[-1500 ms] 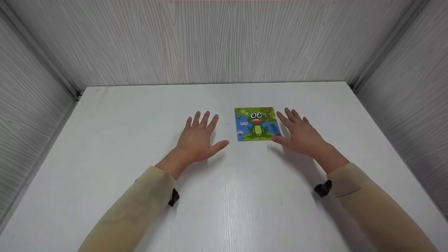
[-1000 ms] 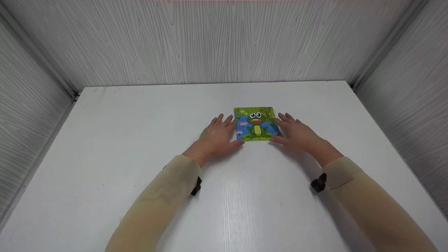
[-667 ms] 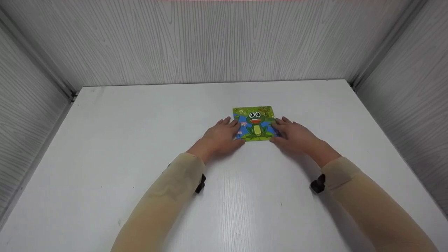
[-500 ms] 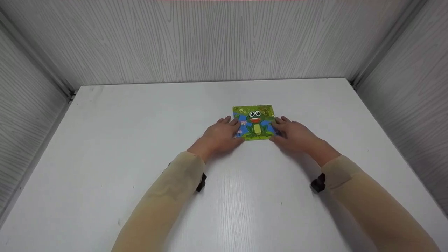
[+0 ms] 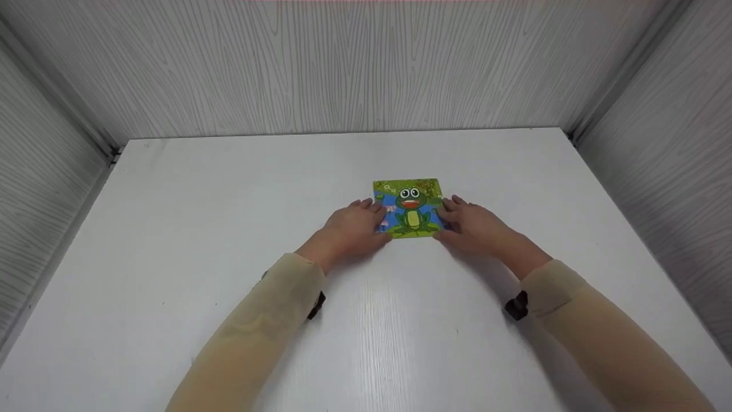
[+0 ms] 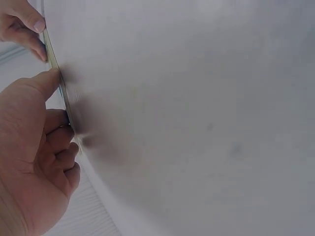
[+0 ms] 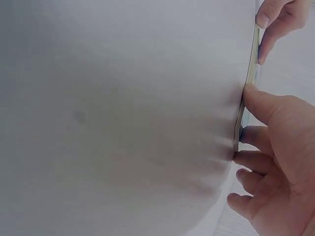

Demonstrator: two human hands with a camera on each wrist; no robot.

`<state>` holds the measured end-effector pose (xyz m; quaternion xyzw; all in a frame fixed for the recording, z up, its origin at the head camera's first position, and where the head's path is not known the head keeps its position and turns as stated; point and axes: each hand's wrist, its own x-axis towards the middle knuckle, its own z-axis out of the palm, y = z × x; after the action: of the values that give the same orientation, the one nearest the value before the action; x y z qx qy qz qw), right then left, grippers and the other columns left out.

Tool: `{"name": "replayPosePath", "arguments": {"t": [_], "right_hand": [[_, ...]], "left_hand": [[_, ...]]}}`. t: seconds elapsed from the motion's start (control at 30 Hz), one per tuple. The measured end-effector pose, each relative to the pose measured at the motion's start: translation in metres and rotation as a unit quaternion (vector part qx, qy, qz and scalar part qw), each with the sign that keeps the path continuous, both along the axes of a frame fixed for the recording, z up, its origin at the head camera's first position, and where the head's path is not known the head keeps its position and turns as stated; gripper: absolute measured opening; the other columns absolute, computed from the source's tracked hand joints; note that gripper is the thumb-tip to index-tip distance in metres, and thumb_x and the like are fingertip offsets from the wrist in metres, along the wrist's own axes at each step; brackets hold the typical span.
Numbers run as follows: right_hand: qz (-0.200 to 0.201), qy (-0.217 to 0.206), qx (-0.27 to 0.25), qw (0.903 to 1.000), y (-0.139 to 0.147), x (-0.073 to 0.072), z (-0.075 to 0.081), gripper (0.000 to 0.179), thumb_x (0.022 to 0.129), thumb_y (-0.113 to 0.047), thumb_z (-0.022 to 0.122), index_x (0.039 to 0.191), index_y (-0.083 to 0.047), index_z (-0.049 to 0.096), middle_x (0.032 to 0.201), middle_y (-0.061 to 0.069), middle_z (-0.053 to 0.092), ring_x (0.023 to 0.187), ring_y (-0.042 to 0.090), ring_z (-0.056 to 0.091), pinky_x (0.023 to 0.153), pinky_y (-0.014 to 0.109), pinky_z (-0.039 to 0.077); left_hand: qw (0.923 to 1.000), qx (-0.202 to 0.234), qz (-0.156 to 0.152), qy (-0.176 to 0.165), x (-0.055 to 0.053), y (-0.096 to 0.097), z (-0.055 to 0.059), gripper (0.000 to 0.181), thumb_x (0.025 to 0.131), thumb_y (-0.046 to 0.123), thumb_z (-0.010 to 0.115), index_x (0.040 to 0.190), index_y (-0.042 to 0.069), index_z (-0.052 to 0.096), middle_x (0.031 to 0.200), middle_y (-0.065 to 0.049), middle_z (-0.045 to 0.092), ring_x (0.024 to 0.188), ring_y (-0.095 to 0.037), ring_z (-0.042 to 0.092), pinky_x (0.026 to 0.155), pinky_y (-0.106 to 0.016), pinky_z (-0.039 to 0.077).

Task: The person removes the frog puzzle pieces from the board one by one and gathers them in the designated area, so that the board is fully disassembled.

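Note:
A thin square frog picture board [image 5: 413, 206], green and blue, lies flat on the white table [image 5: 377, 320]. My left hand [image 5: 354, 228] grips its left side, thumb at the near left corner and fingertips over the left edge. On the opposite side my right hand [image 5: 477, 230] holds the right edge the same way, its thumb by the near right corner. Both wrist views catch the board's narrow edge [image 6: 52, 56] almost side-on. There the left hand [image 6: 29, 142] and the right hand [image 7: 283, 152] have thumb and bent fingers against it.
A pale wood-grain panel [image 5: 343, 68] rises behind the table's back edge. Similar side panels stand at left [image 5: 40, 171] and right [image 5: 675, 160]. Dark bands [image 5: 517, 306] show under the sleeve cuffs.
My left hand came in from the left and took hold of the board's left side; the right hand closed on the right side. Since then, the board has slid slightly nearer and left.

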<state>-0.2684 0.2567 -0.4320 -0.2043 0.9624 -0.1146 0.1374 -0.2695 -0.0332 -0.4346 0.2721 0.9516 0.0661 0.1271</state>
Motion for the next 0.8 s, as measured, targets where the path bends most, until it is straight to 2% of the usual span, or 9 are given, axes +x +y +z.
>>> {"name": "replayPosePath", "arguments": {"t": [0.33, 0.8], "right_hand": [[0.009, -0.001, -0.011, 0.9999, -0.009, 0.017, -0.003, 0.074, 0.105, -0.046, 0.065, 0.161, -0.005, 0.04, 0.172, 0.019, 0.025, 0.16, 0.039, 0.018, 0.124, 0.056, 0.025], [0.06, 0.016, -0.019, 0.9979, -0.018, 0.045, -0.003, 0.07, 0.106, -0.04, 0.065, 0.159, -0.002, 0.041, 0.169, 0.022, 0.028, 0.159, 0.039, 0.022, 0.125, 0.057, 0.024]], "left_hand": [[0.9997, -0.014, -0.016, 0.008, 0.015, -0.013, -0.001, 0.072, 0.109, 0.052, 0.048, 0.164, 0.007, 0.038, 0.169, -0.011, 0.036, 0.158, -0.031, 0.03, 0.127, -0.041, 0.022], [0.9996, -0.008, -0.027, 0.008, 0.044, -0.031, 0.001, 0.071, 0.109, 0.051, 0.05, 0.162, 0.004, 0.042, 0.166, -0.013, 0.042, 0.155, -0.033, 0.034, 0.126, -0.044, 0.025]]}}
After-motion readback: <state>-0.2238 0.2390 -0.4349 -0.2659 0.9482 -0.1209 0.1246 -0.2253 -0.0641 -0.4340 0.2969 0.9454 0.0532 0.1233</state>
